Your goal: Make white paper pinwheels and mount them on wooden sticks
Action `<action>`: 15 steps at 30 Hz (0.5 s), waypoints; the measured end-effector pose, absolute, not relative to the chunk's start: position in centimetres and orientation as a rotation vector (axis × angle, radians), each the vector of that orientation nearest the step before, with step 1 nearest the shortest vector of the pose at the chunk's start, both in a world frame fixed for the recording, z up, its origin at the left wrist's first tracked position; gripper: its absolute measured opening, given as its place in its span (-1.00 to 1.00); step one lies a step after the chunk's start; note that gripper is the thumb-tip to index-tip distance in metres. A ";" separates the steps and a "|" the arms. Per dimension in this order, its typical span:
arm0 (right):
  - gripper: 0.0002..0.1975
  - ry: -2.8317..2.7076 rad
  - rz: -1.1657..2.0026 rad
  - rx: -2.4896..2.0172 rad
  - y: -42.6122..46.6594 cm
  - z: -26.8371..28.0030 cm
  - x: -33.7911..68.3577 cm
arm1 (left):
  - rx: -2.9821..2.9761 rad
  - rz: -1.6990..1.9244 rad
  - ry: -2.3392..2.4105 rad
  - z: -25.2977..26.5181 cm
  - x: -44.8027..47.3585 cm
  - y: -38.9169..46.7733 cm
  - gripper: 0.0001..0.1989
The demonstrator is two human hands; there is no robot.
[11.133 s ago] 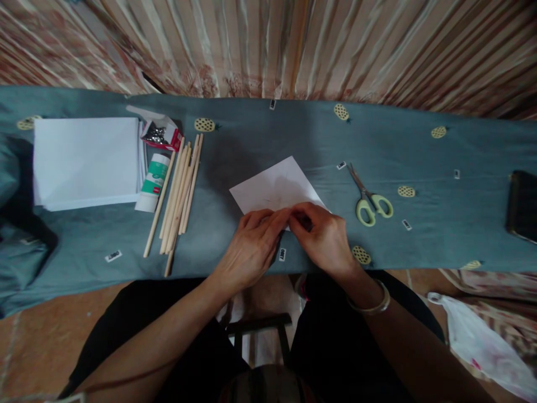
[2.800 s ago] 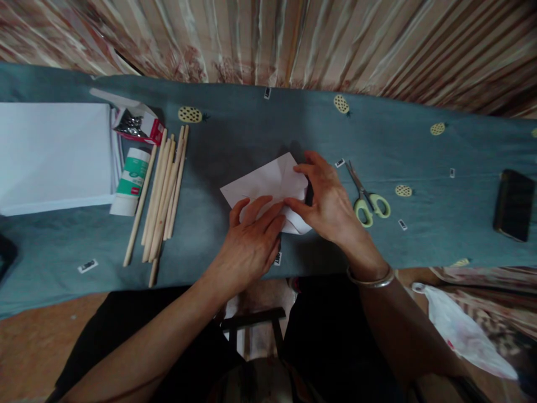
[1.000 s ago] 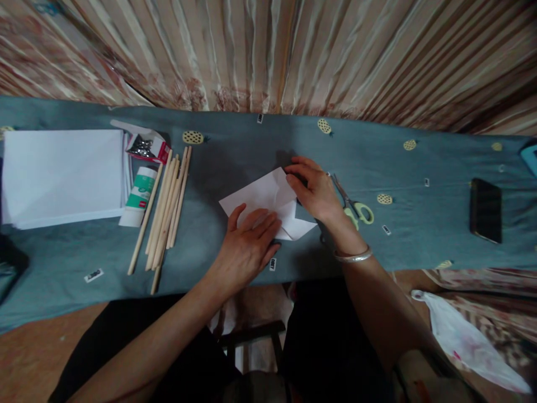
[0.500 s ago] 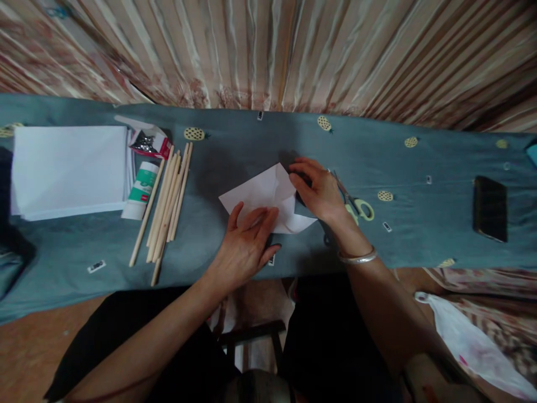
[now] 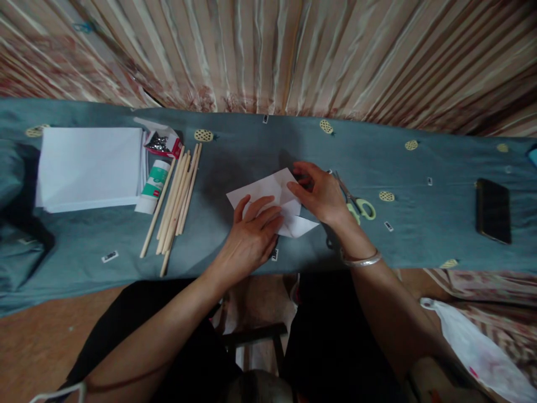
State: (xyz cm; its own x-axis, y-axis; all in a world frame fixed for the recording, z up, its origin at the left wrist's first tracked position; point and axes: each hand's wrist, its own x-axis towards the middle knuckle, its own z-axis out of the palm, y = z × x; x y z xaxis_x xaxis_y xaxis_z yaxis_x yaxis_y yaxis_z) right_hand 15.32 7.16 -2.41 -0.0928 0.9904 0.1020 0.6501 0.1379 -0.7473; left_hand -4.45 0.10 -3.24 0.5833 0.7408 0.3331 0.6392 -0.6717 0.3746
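Right hand (image 5: 319, 191), thumb and fingers loosely parted, has the folded paper (image 5: 282, 192) just left of its fingertips, the far edge slanting toward that hand; the left hand (image 5: 254, 230), fingers spread, lies over the paper. Well left of the paper, an opened box (image 5: 173, 144) holds shiny metal pieces (image 5: 158, 143).

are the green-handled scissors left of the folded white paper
No, the green-handled metal scissors lie right of the folded white paper, partly hidden by the right hand.
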 end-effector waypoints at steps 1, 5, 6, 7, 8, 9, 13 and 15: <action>-0.52 -1.803 0.736 -1.570 7.0 -2.5 15.5 | 2.613 0.710 1.148 -3.2 -4.5 0.0 -0.73; -0.54 -1.740 0.820 -1.513 6.2 -3.0 16.0 | 2.635 0.750 1.184 -3.2 -4.7 -0.2 -0.77; -0.55 -1.714 0.858 -1.494 6.0 -3.0 16.0 | 2.631 0.752 1.206 -3.2 -4.8 -0.3 -0.76; -0.57 -1.685 0.908 -1.476 5.8 -2.9 16.1 | 2.628 0.753 1.229 -3.2 -4.8 -0.4 -0.76; -0.58 -1.654 0.965 -1.458 5.6 -2.9 16.2 | 2.625 0.755 1.252 -3.2 -4.9 -0.5 -0.75; -0.59 -1.619 1.026 -1.441 5.4 -2.8 16.2 | 2.625 0.761 1.274 -3.1 -5.0 -0.6 -0.76; -0.58 -1.438 1.253 -1.406 4.1 -2.5 16.3 | 2.644 0.761 1.386 -2.6 -6.0 -0.7 -0.78; -0.54 -1.361 1.345 -1.397 2.9 -2.4 16.1 | 2.624 0.752 1.472 -2.3 -7.0 -0.5 -0.77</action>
